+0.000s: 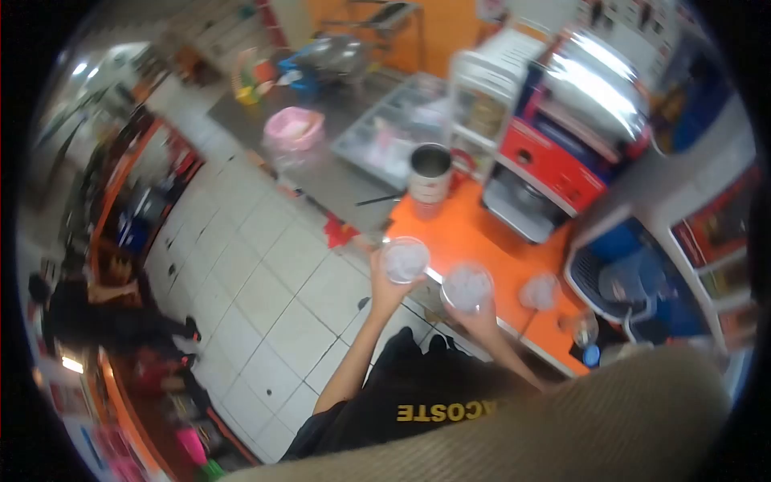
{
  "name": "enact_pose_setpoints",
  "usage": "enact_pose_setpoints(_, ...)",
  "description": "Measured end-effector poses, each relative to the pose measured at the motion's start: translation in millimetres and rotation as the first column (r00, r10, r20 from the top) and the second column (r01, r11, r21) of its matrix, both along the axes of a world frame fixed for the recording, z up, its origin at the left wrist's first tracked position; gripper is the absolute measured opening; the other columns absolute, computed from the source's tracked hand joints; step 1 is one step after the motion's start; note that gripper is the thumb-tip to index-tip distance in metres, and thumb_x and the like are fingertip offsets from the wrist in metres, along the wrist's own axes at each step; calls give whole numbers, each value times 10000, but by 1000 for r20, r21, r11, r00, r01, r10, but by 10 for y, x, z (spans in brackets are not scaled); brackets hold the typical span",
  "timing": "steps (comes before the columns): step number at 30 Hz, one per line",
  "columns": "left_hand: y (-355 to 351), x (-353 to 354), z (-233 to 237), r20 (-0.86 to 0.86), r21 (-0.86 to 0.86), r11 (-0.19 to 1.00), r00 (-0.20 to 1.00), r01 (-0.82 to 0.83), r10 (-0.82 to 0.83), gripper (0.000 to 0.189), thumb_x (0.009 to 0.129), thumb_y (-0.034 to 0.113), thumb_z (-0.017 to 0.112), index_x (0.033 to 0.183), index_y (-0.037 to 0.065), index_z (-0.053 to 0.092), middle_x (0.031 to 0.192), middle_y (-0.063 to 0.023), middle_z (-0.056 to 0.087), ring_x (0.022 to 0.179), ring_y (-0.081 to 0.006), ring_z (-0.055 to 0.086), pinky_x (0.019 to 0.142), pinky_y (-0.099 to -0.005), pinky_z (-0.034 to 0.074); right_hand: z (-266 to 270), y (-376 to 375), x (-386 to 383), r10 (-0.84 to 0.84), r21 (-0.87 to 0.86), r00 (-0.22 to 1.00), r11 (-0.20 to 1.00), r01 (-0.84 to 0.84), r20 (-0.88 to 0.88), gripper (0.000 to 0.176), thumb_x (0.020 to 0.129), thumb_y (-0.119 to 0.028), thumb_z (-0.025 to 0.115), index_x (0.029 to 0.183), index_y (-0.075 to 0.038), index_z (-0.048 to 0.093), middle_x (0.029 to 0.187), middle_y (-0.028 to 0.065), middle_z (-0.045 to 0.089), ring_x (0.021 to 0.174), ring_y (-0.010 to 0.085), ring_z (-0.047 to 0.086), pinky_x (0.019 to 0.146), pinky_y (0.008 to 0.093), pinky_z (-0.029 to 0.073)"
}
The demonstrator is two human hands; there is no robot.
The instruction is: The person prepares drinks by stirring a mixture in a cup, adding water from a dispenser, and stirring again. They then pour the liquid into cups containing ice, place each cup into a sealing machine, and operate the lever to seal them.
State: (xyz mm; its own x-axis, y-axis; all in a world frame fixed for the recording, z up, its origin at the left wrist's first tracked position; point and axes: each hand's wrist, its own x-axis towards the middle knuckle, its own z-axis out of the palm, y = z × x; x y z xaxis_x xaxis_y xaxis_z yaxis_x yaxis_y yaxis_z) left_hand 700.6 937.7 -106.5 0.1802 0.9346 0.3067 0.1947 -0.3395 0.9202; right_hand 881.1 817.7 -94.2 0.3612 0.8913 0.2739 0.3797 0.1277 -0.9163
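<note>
My left hand (387,291) is wrapped round a clear plastic cup (405,260) that looks filled with ice. Beside it, my right hand (480,320) grips a second clear cup (467,287) with similar whitish contents. Both cups are held upright by the front edge of an orange counter (482,233). To the right of my right hand, another clear cup (540,291) with ice stands on the counter. Fingers on the far sides of the held cups are partly hidden.
A tall metal tumbler (431,173) stands at the counter's left end. Behind the counter is a red machine (554,165) with a shiny top. A blue bin (630,277) sits right. Left are a pink basket (294,128) and tiled floor (257,289); another person (112,313) is far left.
</note>
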Motion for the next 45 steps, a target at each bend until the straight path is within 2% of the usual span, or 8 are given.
enact_pose_setpoints(5,159,372,-309,-93,-65,991,988,121,-126,799,548,177,902,1217,22,492,1145,-116,495,1075,-260,535,930,-376,445,-551,310,312,-333,-357,940,890,285,-78,804,641,-254,828,1302,-31,426,1155,206,598,1059,352,602,873,413,492)
enact_pose_setpoints(18,857,514,-621,-221,28,844,826,536,-518,873,648,206,846,1337,-16,359,1233,-181,444,1181,-313,476,1003,-417,399,-1113,563,283,-606,-203,795,775,599,34,869,704,-254,805,1361,57,331,1365,234,417,1275,324,416,1032,409,354)
enact_pose_setpoints(20,1115,43,-529,-208,-255,642,607,723,-767,660,727,191,792,1257,0,447,1208,-161,468,1074,-290,534,951,-417,434,-1137,410,14,-696,-240,718,695,678,15,893,737,-241,779,1395,81,267,1388,249,372,1307,339,358,1077,413,300)
enact_pose_setpoints(22,1520,-211,-73,-27,-415,705,767,575,-641,404,800,182,729,1107,3,538,1098,-133,542,951,-250,567,860,-374,467,-1012,245,-371,-712,-347,661,574,742,235,894,761,-166,756,1443,33,213,1395,213,359,1320,320,339,1089,406,286)
enact_pose_setpoints(26,2871,185,598,-190,120,934,931,336,-310,169,926,117,517,1009,-5,598,908,-153,584,857,-265,585,763,-353,457,-798,43,-928,-823,-423,561,541,727,-88,815,771,-24,699,1447,-49,244,1345,146,375,1219,265,442,1021,395,369)
enact_pose_setpoints(30,3911,1581,657,-210,387,697,794,604,-571,288,858,85,578,1127,-11,537,1042,-182,569,1023,-267,558,907,-380,436,-794,21,-1208,-870,-457,482,472,754,-102,734,768,4,667,1402,-54,304,1294,130,391,1094,231,521,928,372,450)
enact_pose_setpoints(35,4124,2713,286,-205,203,346,385,916,-900,626,665,178,762,1213,10,512,1243,-247,507,1173,-372,480,1064,-398,331,-587,128,-1263,-830,-466,555,510,723,-47,682,772,-16,677,1362,-44,335,1256,137,393,1025,227,570,857,367,503)
enact_pose_setpoints(45,4559,2366,-63,57,-76,881,884,467,-463,351,765,141,729,1068,4,618,1027,-102,637,914,-226,602,875,-341,453,348,269,-1263,-682,-505,731,623,597,23,423,856,-120,659,1237,-36,495,1122,133,507,941,197,623,810,324,523)
